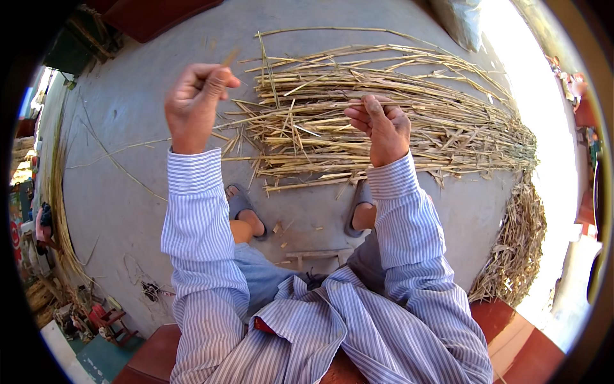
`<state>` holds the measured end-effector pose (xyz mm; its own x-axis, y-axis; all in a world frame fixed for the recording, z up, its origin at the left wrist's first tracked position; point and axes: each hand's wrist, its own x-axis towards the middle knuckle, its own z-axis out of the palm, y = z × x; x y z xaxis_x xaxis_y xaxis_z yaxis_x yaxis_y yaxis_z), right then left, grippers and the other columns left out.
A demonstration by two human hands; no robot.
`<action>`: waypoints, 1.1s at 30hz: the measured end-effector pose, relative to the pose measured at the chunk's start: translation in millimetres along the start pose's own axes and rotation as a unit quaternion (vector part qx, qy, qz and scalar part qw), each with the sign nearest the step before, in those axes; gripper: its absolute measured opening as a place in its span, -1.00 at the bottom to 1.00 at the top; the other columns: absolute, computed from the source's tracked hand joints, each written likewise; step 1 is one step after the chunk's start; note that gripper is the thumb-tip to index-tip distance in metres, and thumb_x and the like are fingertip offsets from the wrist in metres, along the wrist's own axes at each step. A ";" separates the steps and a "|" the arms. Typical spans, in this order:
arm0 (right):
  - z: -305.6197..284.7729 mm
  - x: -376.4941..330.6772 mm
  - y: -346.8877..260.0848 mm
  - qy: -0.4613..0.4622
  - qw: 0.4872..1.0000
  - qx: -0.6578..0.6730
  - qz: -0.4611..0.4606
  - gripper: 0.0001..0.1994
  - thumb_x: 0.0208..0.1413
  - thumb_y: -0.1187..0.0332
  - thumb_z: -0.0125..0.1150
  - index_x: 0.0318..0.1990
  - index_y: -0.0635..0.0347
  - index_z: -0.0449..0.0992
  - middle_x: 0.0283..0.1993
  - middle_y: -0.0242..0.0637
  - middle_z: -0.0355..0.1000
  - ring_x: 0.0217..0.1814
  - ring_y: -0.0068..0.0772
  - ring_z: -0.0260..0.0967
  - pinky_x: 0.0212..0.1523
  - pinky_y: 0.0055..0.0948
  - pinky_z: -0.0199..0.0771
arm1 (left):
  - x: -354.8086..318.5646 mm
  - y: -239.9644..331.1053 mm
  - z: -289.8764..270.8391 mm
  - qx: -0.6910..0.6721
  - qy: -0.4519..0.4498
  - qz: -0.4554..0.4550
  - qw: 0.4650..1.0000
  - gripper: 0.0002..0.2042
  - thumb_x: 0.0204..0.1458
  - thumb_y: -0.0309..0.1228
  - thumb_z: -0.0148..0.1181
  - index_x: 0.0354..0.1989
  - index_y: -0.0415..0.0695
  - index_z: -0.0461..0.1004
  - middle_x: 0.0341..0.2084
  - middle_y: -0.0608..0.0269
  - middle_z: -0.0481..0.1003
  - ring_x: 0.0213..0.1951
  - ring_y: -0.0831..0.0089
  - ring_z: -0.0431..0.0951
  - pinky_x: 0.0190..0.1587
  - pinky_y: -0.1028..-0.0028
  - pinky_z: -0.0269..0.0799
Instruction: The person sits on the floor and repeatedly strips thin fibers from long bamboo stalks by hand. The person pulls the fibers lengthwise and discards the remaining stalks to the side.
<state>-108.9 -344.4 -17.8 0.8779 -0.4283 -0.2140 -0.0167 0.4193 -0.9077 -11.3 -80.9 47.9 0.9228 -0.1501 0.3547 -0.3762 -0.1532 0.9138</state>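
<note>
My left hand (pixel 195 105) is raised at the left, thumb pressed to curled fingers. From its fingertips sticks a short piece of dry stalk (pixel 231 56), smeared by motion. To the right, over the pile, my right hand (pixel 385 128) pinches what looks like a thin dry stalk (pixel 348 96), hard to part from the straw behind it. Below both hands a wide spread of dry yellow-brown stalks (pixel 307 144) lies on the floor, its cut ends to the left. One long thin stalk (pixel 339 29) lies apart along the far edge.
My sandalled feet (pixel 242 208) stand at the pile's near side, by a low wooden frame (pixel 313 255). Dry leafy tops (pixel 515 243) hang together at the right. More long stalks (pixel 57 192) lie along the left, near clutter. A pale sack (pixel 459 19) stands at the far right.
</note>
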 end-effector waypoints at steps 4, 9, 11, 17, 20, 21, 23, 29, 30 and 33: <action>9.0 -1.4 -0.1 -0.013 1.000 0.001 -0.016 -0.73 0.22 0.31 0.14 -0.12 0.40 0.43 -0.24 -0.08 0.54 -0.27 -0.32 0.56 -0.29 -0.50 0.62 | -11.2 -39.0 16.7 0.284 -0.192 0.180 0.922 -0.74 0.08 -0.27 0.26 -0.23 -0.23 0.53 -0.42 0.27 0.57 -0.39 0.56 0.50 -0.27 0.55 0.42; 9.3 -0.4 -2.0 -0.022 1.000 0.011 -0.012 -0.74 0.22 0.31 0.14 -0.12 0.39 0.44 -0.23 -0.08 0.54 -0.27 -0.33 0.56 -0.29 -0.51 0.61 | -22.1 -55.0 29.6 0.154 -0.260 0.013 0.953 -0.73 0.01 -0.29 0.33 -0.23 -0.24 0.53 -0.41 0.26 0.57 -0.34 0.53 0.55 -0.24 0.55 0.46; 10.5 -0.7 -3.7 -0.035 0.999 0.011 -0.019 -0.75 0.22 0.34 0.13 -0.13 0.41 0.42 -0.23 -0.05 0.54 -0.28 -0.31 0.57 -0.29 -0.50 0.62 | -21.8 -58.0 29.8 0.034 -0.253 -0.114 0.960 -0.73 0.00 -0.30 0.35 -0.25 -0.25 0.54 -0.43 0.25 0.57 -0.35 0.52 0.56 -0.26 0.54 0.47; 11.9 -5.7 -8.2 -0.071 0.995 -0.024 -0.069 -0.78 0.24 0.36 0.10 -0.13 0.39 0.44 -0.23 -0.07 0.54 -0.26 -0.31 0.57 -0.25 -0.48 0.62 | -10.7 -60.8 16.6 -0.091 -0.090 -0.218 0.967 -0.85 0.05 -0.36 0.28 -0.36 -0.21 0.56 -0.49 0.26 0.58 -0.39 0.52 0.57 -0.31 0.49 0.48; 10.1 -5.8 -5.8 -0.084 0.995 -0.010 -0.061 -0.79 0.24 0.37 0.10 -0.13 0.38 0.44 -0.23 -0.07 0.54 -0.26 -0.31 0.57 -0.25 -0.48 0.62 | -8.5 -64.3 12.4 0.075 -0.047 -0.105 0.991 -0.85 0.01 -0.32 0.29 -0.41 -0.13 0.55 -0.53 0.26 0.57 -0.44 0.43 0.56 -0.35 0.39 0.43; 11.4 -6.5 -4.9 -0.084 0.995 -0.010 -0.058 -0.78 0.24 0.36 0.10 -0.13 0.38 0.44 -0.23 -0.08 0.54 -0.26 -0.31 0.57 -0.25 -0.48 0.62 | -12.1 -65.5 14.7 0.212 -0.062 -0.009 0.975 -0.85 -0.01 -0.30 0.30 -0.42 -0.10 0.54 -0.54 0.26 0.56 -0.46 0.39 0.54 -0.36 0.35 0.41; 11.4 -7.1 -6.1 -0.077 0.995 -0.017 -0.062 -0.79 0.24 0.37 0.10 -0.14 0.39 0.44 -0.24 -0.09 0.55 -0.27 -0.32 0.57 -0.25 -0.48 0.61 | -16.5 -67.6 15.2 0.403 -0.046 0.150 0.902 -0.84 -0.07 -0.24 0.30 -0.44 -0.01 0.52 -0.59 0.26 0.50 -0.49 0.21 0.47 -0.39 0.23 0.29; 0.7 -3.6 -11.6 -0.033 0.997 -0.016 -0.070 -0.78 0.24 0.34 0.11 -0.15 0.36 0.44 -0.24 -0.08 0.55 -0.27 -0.34 0.57 -0.25 -0.51 0.60 | -0.8 -80.0 -29.4 0.529 -0.002 0.142 0.836 -0.84 -0.03 -0.26 0.28 -0.40 -0.07 0.53 -0.56 0.23 0.52 -0.44 0.21 0.52 -0.33 0.23 0.37; 1.3 -4.0 -12.2 -0.033 0.997 -0.011 -0.069 -0.78 0.24 0.36 0.10 -0.15 0.40 0.42 -0.25 -0.06 0.55 -0.28 -0.34 0.57 -0.25 -0.51 0.61 | -1.0 -77.8 -28.7 0.532 -0.017 0.147 0.834 -0.83 -0.02 -0.25 0.28 -0.38 -0.08 0.54 -0.55 0.21 0.53 -0.43 0.21 0.52 -0.31 0.23 0.38; 3.3 -3.6 -12.8 -0.023 0.997 -0.012 -0.067 -0.77 0.24 0.34 0.12 -0.14 0.39 0.42 -0.24 -0.06 0.55 -0.27 -0.34 0.57 -0.25 -0.50 0.60 | -4.7 -72.2 -9.9 0.377 -0.083 0.156 0.909 -0.73 0.03 -0.16 0.27 -0.34 -0.14 0.56 -0.43 0.20 0.58 -0.41 0.32 0.54 -0.31 0.31 0.40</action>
<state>-110.2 -345.6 -4.2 0.8944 -0.4412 -0.0737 0.0914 0.3416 -0.9354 12.4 -59.5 -17.8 0.7596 -0.4370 0.4818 -0.6254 -0.6942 0.3564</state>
